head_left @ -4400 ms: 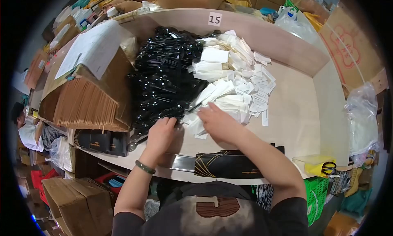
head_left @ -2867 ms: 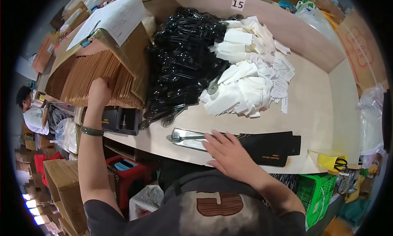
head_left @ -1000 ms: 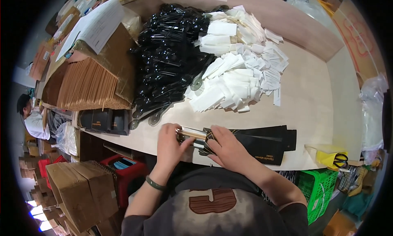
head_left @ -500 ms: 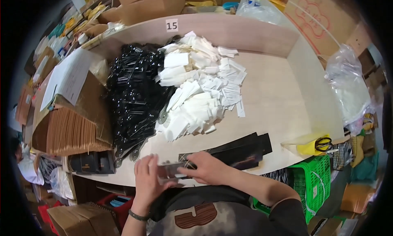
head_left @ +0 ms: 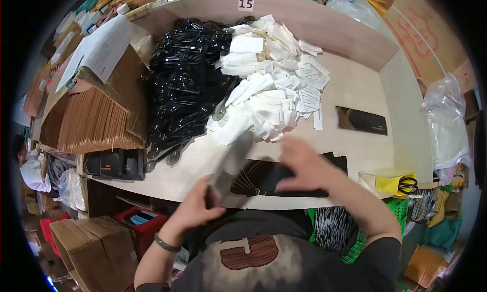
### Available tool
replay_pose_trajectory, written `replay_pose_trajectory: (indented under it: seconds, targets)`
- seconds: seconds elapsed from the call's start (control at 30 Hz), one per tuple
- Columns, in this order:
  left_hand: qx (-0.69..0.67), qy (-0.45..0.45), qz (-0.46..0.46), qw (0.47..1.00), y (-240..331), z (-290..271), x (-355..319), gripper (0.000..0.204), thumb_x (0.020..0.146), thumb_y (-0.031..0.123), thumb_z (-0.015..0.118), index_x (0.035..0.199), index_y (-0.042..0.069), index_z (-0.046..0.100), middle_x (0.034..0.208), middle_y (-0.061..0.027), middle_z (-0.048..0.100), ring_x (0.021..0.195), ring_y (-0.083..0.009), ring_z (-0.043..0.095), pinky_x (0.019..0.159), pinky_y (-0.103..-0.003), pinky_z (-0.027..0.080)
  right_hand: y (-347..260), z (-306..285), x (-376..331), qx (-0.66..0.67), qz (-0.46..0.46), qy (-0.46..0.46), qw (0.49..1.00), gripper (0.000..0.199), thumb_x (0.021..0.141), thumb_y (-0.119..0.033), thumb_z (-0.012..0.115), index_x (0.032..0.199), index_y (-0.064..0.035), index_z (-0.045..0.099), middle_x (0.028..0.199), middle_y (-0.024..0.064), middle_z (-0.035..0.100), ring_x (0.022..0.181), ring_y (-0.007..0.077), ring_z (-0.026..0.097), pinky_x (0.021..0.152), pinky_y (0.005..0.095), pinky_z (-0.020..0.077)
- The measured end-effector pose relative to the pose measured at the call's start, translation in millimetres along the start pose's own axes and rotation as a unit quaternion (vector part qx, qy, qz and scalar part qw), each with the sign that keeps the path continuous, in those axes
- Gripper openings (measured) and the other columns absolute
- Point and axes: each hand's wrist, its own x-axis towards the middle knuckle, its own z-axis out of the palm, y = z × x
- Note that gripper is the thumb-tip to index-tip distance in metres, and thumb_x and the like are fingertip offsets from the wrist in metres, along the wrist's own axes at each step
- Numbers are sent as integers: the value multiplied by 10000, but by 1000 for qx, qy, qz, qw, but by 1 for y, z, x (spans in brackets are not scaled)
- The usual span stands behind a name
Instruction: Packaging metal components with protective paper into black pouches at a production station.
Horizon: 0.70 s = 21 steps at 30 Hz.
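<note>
My left hand [head_left: 198, 208], wearing a dark bracelet, grips a long flat grey piece [head_left: 231, 165] that is smeared by motion. It stands tilted above the table's near edge. My right hand [head_left: 309, 165] is blurred, with thumb and fingers apart and nothing visible between them. It hovers over a row of overlapping black printed sleeves [head_left: 261, 178] with gold lines. Another black sleeve [head_left: 361, 120] lies by itself farther right. Beyond the hands are a heap of white paper packets [head_left: 264, 99] and, left of it, a pile of black plastic-wrapped spoons [head_left: 185, 84].
A carton of brown card pieces [head_left: 96, 122] stands at the left, with black printed packs [head_left: 114, 162] in front of it. Raised boards border the table [head_left: 350, 84]. A yellow pouch with scissors [head_left: 393, 184] hangs at the right edge, above a green crate [head_left: 398, 211].
A black sleeve now lies on the right of the table. My right hand has left the grey piece and moved right; my left hand still holds it, now tilted up. The view has shifted.
</note>
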Motion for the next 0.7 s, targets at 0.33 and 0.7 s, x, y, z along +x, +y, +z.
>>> replay_pose_trajectory:
  seconds: [0.33, 0.7]
  targets:
    - [-93, -184, 84, 975, 25, 67, 41, 689, 743, 73, 691, 1382, -3, 444, 1248, -157, 532, 1138, -239, 519, 1026, -350, 425, -27, 22, -7, -69, 24, -70, 995, 599, 771, -401, 759, 1196, -33, 551, 1327, 205, 544, 1151, 388, 533, 1024, 469, 425]
    - [263, 142, 97, 949, -34, 19, 9, 751, 666, 207, 793, 1352, 61, 526, 935, -159, 566, 829, -368, 593, 713, -422, 499, -73, 76, 30, -38, 242, 64, 967, 159, 836, -191, 668, 856, -61, 577, 714, 102, 637, 681, 291, 656, 569, 420, 534]
